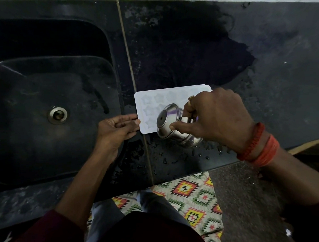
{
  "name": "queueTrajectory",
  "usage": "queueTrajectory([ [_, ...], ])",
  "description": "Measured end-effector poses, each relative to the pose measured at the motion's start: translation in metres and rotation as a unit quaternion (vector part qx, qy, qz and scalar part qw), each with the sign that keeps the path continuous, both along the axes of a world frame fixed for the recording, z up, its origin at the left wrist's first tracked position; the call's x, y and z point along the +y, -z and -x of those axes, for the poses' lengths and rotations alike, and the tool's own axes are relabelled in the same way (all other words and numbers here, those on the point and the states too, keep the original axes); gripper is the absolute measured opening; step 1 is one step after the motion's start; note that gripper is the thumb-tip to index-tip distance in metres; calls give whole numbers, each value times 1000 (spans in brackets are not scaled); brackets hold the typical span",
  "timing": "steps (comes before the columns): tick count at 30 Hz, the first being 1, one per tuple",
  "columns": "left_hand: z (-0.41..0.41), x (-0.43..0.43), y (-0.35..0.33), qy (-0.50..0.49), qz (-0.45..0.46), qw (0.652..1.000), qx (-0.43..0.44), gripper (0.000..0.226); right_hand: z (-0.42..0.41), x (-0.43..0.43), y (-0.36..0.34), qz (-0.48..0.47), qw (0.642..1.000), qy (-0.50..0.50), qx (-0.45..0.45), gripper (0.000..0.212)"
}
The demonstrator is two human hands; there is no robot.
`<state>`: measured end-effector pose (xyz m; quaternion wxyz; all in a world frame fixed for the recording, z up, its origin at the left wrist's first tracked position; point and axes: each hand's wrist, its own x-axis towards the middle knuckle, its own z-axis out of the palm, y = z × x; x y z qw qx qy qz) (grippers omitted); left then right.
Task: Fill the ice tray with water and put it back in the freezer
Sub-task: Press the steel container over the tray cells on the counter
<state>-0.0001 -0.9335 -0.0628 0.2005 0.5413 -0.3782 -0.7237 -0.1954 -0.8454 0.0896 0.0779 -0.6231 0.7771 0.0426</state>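
She is at the filling step. The ice tray [150,102] lies flat on the dark counter [275,59], and a small steel pot [169,120] is tipped over its near right part. The pot's base faces up toward me and its mouth points down and away. The mouth is hidden behind the pot and her fingers, so I can't tell whether water is running or how full the star-shaped cells are; the ones on the tray's left look pale and may be empty.

The right hand [216,115] is wrapped closely round the pot, thumb pressed on the near side and fingers curled over the far side. The left hand [115,127] pinches the tray's left edge, thumb on top and fingers tucked beneath, a narrow grip that steadies it.

The sink [111,67] sits to the left of the tray, past the counter seam. A wet patch [188,52] spreads beyond the tray's far side, and droplets lie on the counter in front of it.

Next, I'd judge, the pot needs to travel slowly across the rows so each cell gets its share. Then comes a level, two-handed lift toward the freezer, as a flexible tray would slop easily.
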Motion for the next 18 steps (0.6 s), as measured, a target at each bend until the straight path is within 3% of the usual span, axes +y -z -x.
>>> queueTrajectory([
  [10,1,1,-2,-3,1,1000,-1,15,1,0,-6,4,1000,14,-10,49],
  [18,-1,0,1,-3,-1,1000,7,14,4,-11,-3,38,999,6,-15,55],
])
